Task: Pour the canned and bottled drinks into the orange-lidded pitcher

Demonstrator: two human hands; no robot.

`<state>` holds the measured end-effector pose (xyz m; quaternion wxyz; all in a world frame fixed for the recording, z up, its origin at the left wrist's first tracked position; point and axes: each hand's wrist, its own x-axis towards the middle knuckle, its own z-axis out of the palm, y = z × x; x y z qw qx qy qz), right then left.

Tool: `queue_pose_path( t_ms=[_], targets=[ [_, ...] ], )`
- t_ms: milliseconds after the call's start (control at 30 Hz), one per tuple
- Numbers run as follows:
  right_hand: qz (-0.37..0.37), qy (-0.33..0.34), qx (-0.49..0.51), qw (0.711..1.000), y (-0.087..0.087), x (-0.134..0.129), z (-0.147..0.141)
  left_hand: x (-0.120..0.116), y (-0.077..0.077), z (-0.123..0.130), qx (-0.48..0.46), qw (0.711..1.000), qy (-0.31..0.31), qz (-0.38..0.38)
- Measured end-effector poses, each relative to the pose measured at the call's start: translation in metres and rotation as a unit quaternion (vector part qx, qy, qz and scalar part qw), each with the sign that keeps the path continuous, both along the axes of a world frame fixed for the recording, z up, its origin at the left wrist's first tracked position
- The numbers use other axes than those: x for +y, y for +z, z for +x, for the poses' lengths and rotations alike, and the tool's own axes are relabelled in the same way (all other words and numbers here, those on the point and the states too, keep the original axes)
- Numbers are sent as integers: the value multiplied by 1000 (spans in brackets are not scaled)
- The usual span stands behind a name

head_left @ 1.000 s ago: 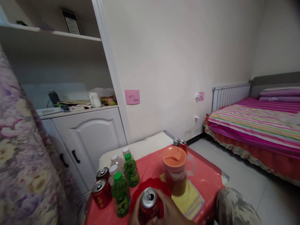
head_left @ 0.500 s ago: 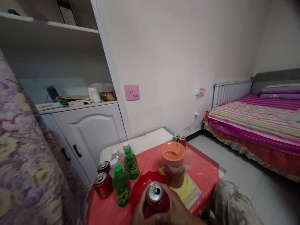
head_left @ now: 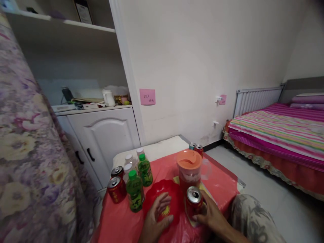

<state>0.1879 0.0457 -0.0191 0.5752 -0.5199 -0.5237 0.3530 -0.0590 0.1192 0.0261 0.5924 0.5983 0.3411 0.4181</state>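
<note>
A red drink can (head_left: 193, 202) with an opened silver top is in my right hand (head_left: 211, 214), fingers wrapped around it, at the right of the red scalloped plate (head_left: 174, 195). Over that plate my left hand (head_left: 158, 216) is held with its fingers apart and nothing in it. Behind the can stands a clear pitcher (head_left: 189, 173) with an orange lid, on a yellow cloth (head_left: 210, 195). Left of the plate are two green-capped bottles, the nearer green bottle (head_left: 135, 192) and the farther green bottle (head_left: 145, 171).
Two red cans (head_left: 116, 190) and several clear bottles (head_left: 130, 160) stand at the table's left. Two more cans (head_left: 199, 149) are behind the pitcher. A red cloth (head_left: 162, 168) covers the table. My knee (head_left: 250, 216) is at the right, and a floral curtain (head_left: 25, 135) hangs left.
The red can has moved right, from over the plate to beside it, now in my right hand alone. My left hand has let go of it and opened. The view has shifted slightly.
</note>
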Motion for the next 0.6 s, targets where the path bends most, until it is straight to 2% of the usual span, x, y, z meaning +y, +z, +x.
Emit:
queue_pose_path(
  t_ms=[167, 267, 500, 600],
  targets=[
    [-29, -39, 17, 999, -22, 4, 1, 2, -6, -2, -7, 1000, 4, 1],
    [-26, -29, 24, 999, -30, 5, 2, 4, -7, -4, -11, 1000, 3, 5],
    [4, 31, 51, 998, -30, 7, 4, 13, -13, -11, 0, 999, -36, 6],
    [-11, 41, 50, 998, -27, 6, 4, 17, -15, -15, -1, 999, -48, -4]
  ],
)
